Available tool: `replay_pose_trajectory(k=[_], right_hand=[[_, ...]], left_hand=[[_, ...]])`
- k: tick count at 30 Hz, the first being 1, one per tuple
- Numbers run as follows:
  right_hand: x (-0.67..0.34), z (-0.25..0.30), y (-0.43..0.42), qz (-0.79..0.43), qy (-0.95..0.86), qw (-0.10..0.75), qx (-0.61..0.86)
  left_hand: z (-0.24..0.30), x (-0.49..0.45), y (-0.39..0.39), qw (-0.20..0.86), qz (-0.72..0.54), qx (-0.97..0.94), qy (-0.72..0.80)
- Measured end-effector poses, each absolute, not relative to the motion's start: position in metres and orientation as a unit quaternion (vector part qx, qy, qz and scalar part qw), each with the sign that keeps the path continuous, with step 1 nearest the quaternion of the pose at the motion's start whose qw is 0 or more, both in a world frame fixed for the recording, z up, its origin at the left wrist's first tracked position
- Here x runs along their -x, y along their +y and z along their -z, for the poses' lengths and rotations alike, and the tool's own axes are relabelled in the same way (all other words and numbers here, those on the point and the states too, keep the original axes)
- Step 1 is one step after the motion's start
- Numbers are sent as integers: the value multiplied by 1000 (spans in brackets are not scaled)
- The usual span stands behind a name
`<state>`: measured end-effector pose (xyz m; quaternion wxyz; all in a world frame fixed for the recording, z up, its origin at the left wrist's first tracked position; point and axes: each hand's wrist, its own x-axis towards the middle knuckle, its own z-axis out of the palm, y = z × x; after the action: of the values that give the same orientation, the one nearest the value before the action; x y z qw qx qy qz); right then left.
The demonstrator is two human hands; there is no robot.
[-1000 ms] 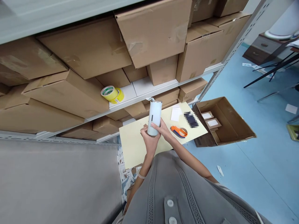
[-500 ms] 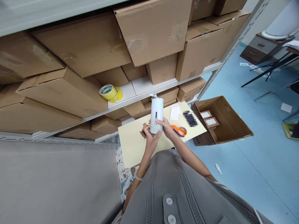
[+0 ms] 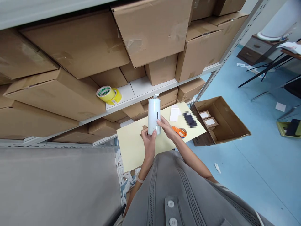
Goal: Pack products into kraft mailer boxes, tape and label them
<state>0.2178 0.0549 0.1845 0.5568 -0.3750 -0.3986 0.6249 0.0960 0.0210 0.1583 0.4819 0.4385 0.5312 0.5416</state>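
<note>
A pale blue tumbler [image 3: 153, 114] stands nearly upright between my two hands above the cream tabletop [image 3: 134, 147]. It has a metal-looking rim, a small white piece sticking up at the top, and dark print along its right side. My left hand [image 3: 149, 139] grips the tumbler's base from below left, with the thumb on its front. Against the lower right side, my right hand [image 3: 166, 128] is closed round it, fingers partly hidden. A brown cardboard piece [image 3: 144, 129] shows just behind my left fingers; whether they touch it, I cannot tell.
Orange-handled scissors [image 3: 179, 131], white cards [image 3: 174, 114] and a blurred dark item [image 3: 190, 119] lie on the table's right. Beside it stands an open carton [image 3: 231, 122] holding small boxes. Shelving ahead carries several cardboard boxes [image 3: 152, 31] and yellow tape rolls [image 3: 109, 95].
The tumbler has turned in my hands, so its dark print now sits nearer the right edge. It has shifted slightly left. Both hands still hold it.
</note>
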Motion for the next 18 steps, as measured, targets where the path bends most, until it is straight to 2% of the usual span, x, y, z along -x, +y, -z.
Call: replay_pose_trajectory(k=[4, 10, 12, 15, 18], right_hand=[[-220, -186, 55, -594, -411, 558, 409], [-217, -182, 57, -600, -362, 576, 421], [-218, -179, 58, -601, -348, 585, 418], [-220, -177, 59, -597, -340, 595, 417], [-222, -179, 60, -588, -342, 599, 423]], left_hand=[[-157, -96, 22, 469, -559, -435, 527], [-157, -101, 24, 346, -576, -527, 520], [-157, -101, 24, 334, -565, -544, 522], [-156, -99, 26, 371, -551, -540, 517], [-159, -95, 29, 454, -541, -504, 497]])
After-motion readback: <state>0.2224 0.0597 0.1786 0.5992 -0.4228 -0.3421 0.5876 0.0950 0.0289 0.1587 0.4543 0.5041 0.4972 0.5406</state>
